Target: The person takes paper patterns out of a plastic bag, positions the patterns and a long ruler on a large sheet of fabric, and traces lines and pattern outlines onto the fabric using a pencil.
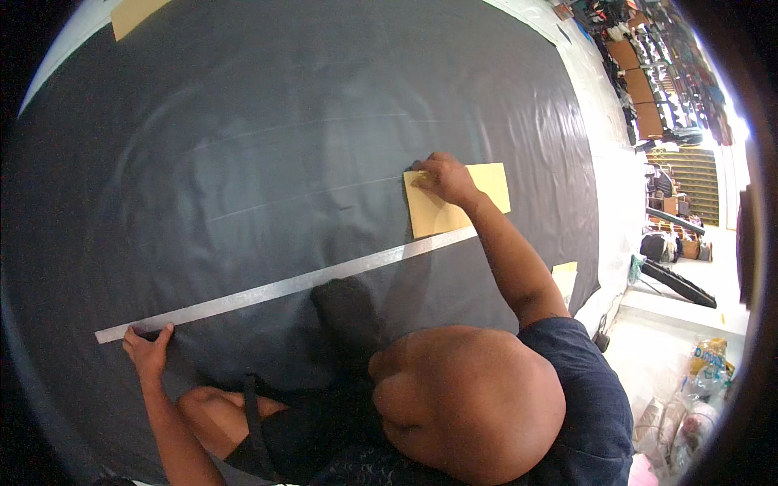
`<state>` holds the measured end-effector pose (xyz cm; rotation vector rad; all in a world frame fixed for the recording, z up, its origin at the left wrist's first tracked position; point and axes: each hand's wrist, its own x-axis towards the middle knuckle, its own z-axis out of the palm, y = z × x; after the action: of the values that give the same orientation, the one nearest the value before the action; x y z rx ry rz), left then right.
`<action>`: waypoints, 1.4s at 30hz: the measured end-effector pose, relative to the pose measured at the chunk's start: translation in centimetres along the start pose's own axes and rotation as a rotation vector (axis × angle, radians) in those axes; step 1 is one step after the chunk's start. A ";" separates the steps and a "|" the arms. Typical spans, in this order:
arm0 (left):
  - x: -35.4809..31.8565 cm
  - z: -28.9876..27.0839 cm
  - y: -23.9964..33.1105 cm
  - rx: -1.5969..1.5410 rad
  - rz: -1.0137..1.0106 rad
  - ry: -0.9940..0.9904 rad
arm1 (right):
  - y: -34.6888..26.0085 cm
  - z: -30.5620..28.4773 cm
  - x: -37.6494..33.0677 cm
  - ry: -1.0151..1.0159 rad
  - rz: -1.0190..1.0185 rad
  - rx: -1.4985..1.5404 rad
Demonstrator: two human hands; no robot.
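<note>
Together, we pin the ruler point(284, 285) flat on the fabric point(284, 146), left hand point(148, 350) pressing its near end, right hand point(444, 178) closed on chalk against the card point(454, 202).

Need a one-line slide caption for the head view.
Left hand pins a long metal ruler on dark fabric; right hand presses a tan card.

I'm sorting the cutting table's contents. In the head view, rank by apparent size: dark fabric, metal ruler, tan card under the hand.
1. dark fabric, covering most of the table.
2. metal ruler, long but thin.
3. tan card, shorter than the ruler, though wider.
</note>
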<state>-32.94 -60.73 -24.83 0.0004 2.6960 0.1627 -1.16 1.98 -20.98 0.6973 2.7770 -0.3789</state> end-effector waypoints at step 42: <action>-0.7 -2.4 2.2 -0.045 -0.048 -0.052 | -6.5 7.9 -13.7 0.312 0.408 0.300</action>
<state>-33.37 -58.80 -22.10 -0.0727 2.6373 0.2061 8.78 -11.83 -22.96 1.4758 2.7766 -0.6530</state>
